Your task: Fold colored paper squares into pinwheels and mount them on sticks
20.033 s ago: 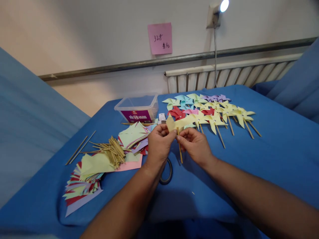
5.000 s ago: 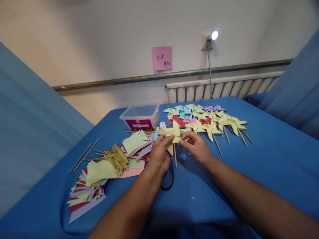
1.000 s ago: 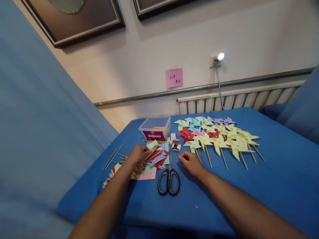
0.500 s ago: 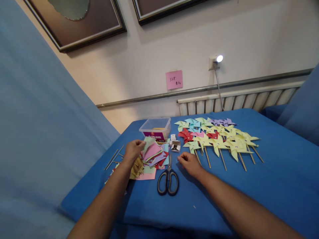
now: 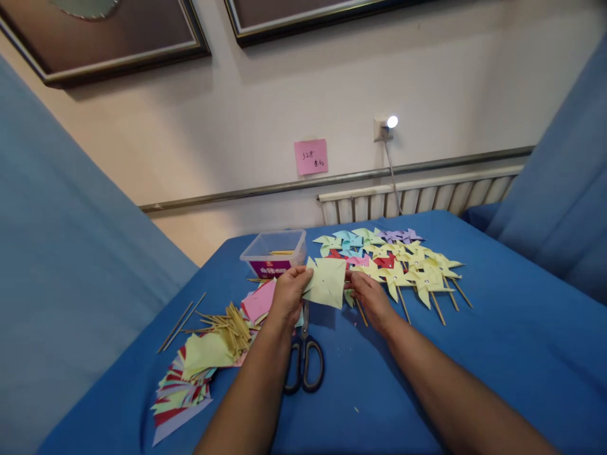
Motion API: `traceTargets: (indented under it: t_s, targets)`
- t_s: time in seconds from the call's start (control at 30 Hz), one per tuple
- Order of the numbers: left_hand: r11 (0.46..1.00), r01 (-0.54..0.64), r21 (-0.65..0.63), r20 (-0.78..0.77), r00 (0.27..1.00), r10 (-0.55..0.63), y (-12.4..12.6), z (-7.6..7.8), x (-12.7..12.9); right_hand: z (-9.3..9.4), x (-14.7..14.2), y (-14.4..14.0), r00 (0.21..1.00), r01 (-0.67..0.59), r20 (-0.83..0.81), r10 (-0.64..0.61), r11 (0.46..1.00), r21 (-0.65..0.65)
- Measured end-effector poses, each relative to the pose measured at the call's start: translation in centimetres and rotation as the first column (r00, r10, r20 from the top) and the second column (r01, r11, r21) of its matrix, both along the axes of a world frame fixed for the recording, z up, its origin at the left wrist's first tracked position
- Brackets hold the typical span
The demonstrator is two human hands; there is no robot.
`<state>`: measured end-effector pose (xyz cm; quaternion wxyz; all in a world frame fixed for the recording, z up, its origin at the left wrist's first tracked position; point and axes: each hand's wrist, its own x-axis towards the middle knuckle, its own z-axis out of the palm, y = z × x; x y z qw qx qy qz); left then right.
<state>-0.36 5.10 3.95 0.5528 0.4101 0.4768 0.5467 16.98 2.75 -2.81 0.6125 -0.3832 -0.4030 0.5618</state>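
Observation:
A pale yellow paper square (image 5: 327,285) with slits running in from its corners and a small hole at its centre is held up above the table. My left hand (image 5: 290,294) pinches its left edge between thumb and fingers. At the opposite edge, the fingertips of my right hand (image 5: 370,296) grip the paper too, partly behind it. Below lies a pair of scissors (image 5: 313,379) with dark handles, partly covered by my left forearm. Stacked coloured paper pieces (image 5: 258,302) lie beside my left wrist. Finished paper pinwheels on sticks (image 5: 427,278) fill the area beyond my right hand.
Behind my left hand stands a clear plastic box (image 5: 275,243) with sticks inside. A heap of sticks (image 5: 232,328) and a fan of paper sheets (image 5: 183,385) lie at left. Blue curtains (image 5: 71,265) hang on both sides; a radiator (image 5: 417,196) runs along the wall.
My left hand has lifted a paper square off the stack and brought it right, over the scissors. My right hand has come to its other edge. The view has shifted.

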Motion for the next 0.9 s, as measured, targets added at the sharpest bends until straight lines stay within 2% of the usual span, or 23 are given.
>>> traceTargets:
  t_s: [0.13,0.27,0.33,0.43,0.53,0.6,0.7,0.9]
  targets:
    - [1.000,-0.013,0.024,-0.156,0.988,0.017,1.0,-2.2,1.0,-0.1,0.2,0.2,1.000,-0.020,0.001,0.020,0.999,0.037]
    - [0.998,-0.041,0.057,-0.268,0.962,0.055,1.6,-3.4,0.9,-0.6,-0.2,0.4,0.998,-0.017,0.059,0.016,1.000,0.015]
    - [0.999,-0.029,0.039,-0.225,0.974,0.037,1.5,-3.8,0.8,-1.1,-0.5,0.7,0.996,0.004,0.087,-0.003,1.000,-0.010]
    - [0.999,0.042,-0.028,0.001,0.999,-0.042,0.8,-3.9,0.7,-2.1,-1.0,1.1,0.992,0.087,0.095,-0.084,0.996,-0.029]
    - [0.986,0.151,-0.073,0.250,0.960,-0.128,-0.2,-4.0,0.9,-2.7,-1.3,1.2,0.990,0.140,0.041,-0.138,0.988,-0.062]
    - [0.971,0.222,-0.089,0.329,0.927,-0.182,-0.9,-4.1,1.2,-2.5,-1.4,0.9,0.987,0.158,0.002,-0.158,0.984,-0.080]
    - [0.962,0.261,-0.080,0.322,0.920,-0.223,-1.4,-4.4,1.9,-2.0,-1.4,0.4,0.985,0.169,-0.028,-0.173,0.981,-0.090]
    - [0.986,0.159,-0.052,0.253,0.957,-0.141,-1.4,-4.9,2.4,-1.8,-1.5,0.0,0.985,0.169,0.052,-0.166,0.983,-0.073]
